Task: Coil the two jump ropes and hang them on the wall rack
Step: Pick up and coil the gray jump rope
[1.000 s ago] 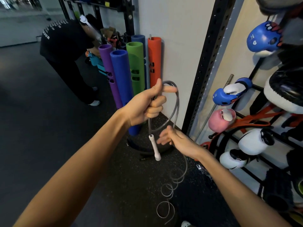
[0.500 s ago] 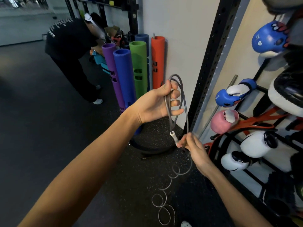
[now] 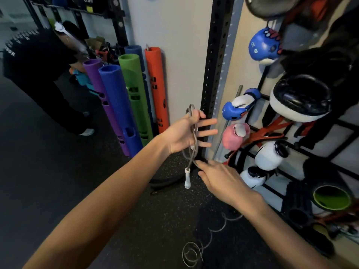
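Grey jump rope [image 3: 192,158] hangs looped over left hand [image 3: 184,133], white handle [image 3: 187,178] dangling, tail coiled on floor [image 3: 58,191].

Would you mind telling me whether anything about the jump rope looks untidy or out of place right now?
Yes: the jump rope is only partly looped over the left hand; its tail lies on the floor in tight springy curls, and one white handle dangles loose.
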